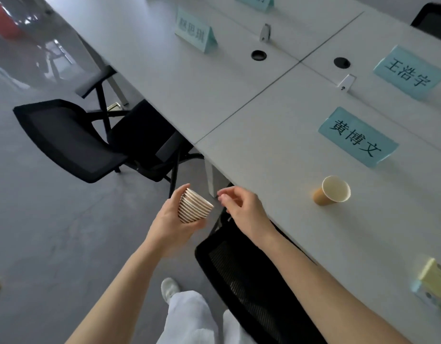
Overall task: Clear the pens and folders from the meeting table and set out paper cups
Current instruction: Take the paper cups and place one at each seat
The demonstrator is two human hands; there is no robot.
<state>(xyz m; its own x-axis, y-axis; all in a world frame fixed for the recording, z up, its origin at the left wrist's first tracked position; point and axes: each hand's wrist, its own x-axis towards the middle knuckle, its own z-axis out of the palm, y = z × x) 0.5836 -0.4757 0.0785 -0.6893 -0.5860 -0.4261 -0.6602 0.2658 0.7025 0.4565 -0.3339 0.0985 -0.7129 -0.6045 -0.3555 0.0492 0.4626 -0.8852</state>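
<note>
My left hand (169,220) grips a nested stack of brown paper cups (193,207), held off the table's near edge with the rims pointing right. My right hand (241,207) hovers just right of the stack's rim, fingers loosely curled, holding nothing. One brown paper cup (332,191) stands upright on the white meeting table (251,108), below the nearest teal name card (356,137). No pens or folders show in view.
More teal name cards (410,73) (196,33) stand further along the table. Black chairs (73,137) (251,281) sit at the near edge. A yellow and teal object (433,281) lies at the right edge. Two cable holes (258,55) mark the table's middle.
</note>
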